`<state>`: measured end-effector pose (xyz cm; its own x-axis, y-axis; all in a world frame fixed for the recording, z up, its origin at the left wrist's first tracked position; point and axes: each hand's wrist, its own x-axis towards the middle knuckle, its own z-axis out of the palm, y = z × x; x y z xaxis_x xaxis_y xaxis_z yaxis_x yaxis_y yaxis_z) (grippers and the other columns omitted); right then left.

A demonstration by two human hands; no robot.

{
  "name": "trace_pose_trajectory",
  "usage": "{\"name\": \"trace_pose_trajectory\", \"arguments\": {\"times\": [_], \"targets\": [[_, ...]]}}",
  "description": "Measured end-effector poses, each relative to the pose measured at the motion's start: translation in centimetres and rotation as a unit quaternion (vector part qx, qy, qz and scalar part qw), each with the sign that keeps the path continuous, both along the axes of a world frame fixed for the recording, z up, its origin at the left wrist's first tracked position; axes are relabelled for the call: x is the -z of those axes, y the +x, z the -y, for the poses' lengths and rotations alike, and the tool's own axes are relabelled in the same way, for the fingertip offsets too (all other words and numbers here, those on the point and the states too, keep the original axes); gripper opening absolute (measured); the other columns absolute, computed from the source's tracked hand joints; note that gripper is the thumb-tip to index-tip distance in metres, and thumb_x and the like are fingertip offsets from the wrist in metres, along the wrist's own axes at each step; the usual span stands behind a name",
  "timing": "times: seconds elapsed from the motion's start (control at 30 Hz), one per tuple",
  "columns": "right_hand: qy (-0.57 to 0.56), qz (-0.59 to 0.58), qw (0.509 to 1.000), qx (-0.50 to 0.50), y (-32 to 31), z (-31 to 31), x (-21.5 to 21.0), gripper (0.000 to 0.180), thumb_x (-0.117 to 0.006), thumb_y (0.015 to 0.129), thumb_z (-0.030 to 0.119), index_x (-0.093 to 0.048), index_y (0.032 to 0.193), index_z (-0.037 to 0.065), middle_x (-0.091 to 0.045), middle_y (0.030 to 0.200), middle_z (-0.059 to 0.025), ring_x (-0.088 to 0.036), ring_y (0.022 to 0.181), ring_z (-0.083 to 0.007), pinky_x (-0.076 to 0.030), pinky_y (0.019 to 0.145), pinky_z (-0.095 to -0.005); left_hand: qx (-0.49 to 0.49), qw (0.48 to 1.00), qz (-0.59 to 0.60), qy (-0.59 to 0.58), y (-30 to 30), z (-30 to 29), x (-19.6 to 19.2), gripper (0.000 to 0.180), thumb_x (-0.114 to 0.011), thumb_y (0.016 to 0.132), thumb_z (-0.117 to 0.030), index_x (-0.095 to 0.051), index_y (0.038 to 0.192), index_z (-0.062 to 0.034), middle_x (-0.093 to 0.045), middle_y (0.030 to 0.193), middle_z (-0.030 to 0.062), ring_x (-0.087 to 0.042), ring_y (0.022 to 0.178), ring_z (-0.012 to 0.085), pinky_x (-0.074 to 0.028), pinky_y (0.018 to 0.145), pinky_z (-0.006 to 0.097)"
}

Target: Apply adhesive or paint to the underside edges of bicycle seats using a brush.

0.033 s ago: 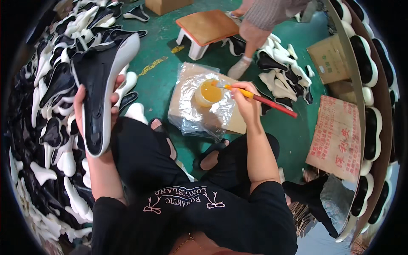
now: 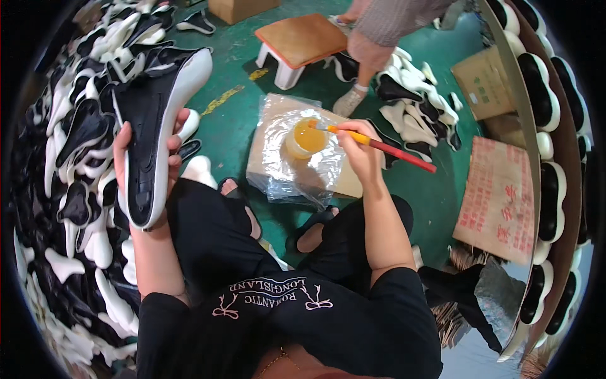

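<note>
My left hand (image 2: pixel 174 145) is closed around a shoe sole (image 2: pixel 146 136), its black inner side facing up and its white rim showing along the edge. The sole stands lengthwise, with the narrower end toward me. In my right hand (image 2: pixel 362 151) I pinch a paintbrush (image 2: pixel 403 156) with a red and yellow handle. Its bristles are at the far rim of a cup (image 2: pixel 305 149) of amber liquid; whether they touch the liquid I cannot tell. The cup stands on clear plastic film (image 2: pixel 268 161) spread over a cardboard box (image 2: pixel 348 180) before my knees.
Piled soles (image 2: pixel 79 136) fill the left side. A smaller heap of soles (image 2: pixel 413 104) lies at the far right, beside another person's leg (image 2: pixel 367 58). A low stool (image 2: pixel 302 39) stands beyond the box. Cardboard (image 2: pixel 495 196) and a curved rack (image 2: pixel 517 76) with soles border the right.
The view has shifted slightly. The sole in my left hand has tilted a little, its far end moving right. My right hand and the brush stay at the cup, with the brush slightly farther left.
</note>
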<state>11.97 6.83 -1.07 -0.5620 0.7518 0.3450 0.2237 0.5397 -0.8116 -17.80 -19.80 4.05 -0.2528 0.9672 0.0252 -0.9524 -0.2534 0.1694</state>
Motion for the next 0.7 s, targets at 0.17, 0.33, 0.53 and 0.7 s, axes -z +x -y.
{"name": "trace_pose_trajectory", "arguments": {"times": [0.17, 0.33, 0.53, 0.7], "targets": [[0.146, 0.021, 0.989, -0.023, -1.0, 0.4, -0.8, 0.011, -0.069, 0.080, 0.006, -0.069, 0.091, 0.004, -0.065, 0.089, -0.0095, -0.062, 0.083, -0.0235, -0.049, 0.072, -0.0329, 0.056, 0.998, 0.016, -0.001, 0.7, -3.8, 2.3, 0.073, -0.049, 0.098, -0.038, -0.022, 0.148, 0.0084, -0.042, 0.140, 0.0304, -0.061, 0.092, 0.0264, -0.056, 0.075, 0.036], [0.124, 0.005, 0.992, -0.018, -1.9, 0.7, -1.1, 0.011, -0.069, 0.079, 0.008, -0.068, 0.090, 0.005, -0.067, 0.087, -0.0087, -0.063, 0.086, -0.0248, -0.050, 0.075, -0.0365, 0.048, 0.997, 0.036, -0.039, -1.2, -3.3, 4.3, 0.077, -0.056, 0.095, -0.034, -0.017, 0.149, 0.0051, -0.044, 0.141, 0.0215, -0.061, 0.095, 0.0227, -0.053, 0.073, 0.032], [0.143, 0.010, 0.990, -0.006, -3.0, 1.2, -1.6, 0.011, -0.069, 0.077, 0.008, -0.069, 0.088, 0.005, -0.068, 0.087, -0.0095, -0.064, 0.084, -0.0239, -0.052, 0.074, -0.0351, -0.006, 0.998, 0.009, -0.069, -1.9, -2.4, 4.5, 0.078, -0.058, 0.094, -0.033, -0.018, 0.149, 0.0049, -0.044, 0.139, 0.0253, -0.058, 0.085, 0.0199, -0.044, 0.063, 0.027], [0.163, -0.016, 0.986, -0.014, -4.0, 1.8, -2.0, 0.011, -0.070, 0.076, 0.007, -0.070, 0.087, 0.005, -0.068, 0.087, -0.0098, -0.065, 0.084, -0.0229, -0.053, 0.073, -0.0337, 0.019, 0.999, 0.007, -0.046, -1.6, -2.3, 4.3, 0.075, -0.052, 0.096, -0.035, -0.018, 0.148, 0.0080, -0.045, 0.135, 0.0281, -0.062, 0.089, 0.0250, -0.052, 0.068, 0.032]]}}
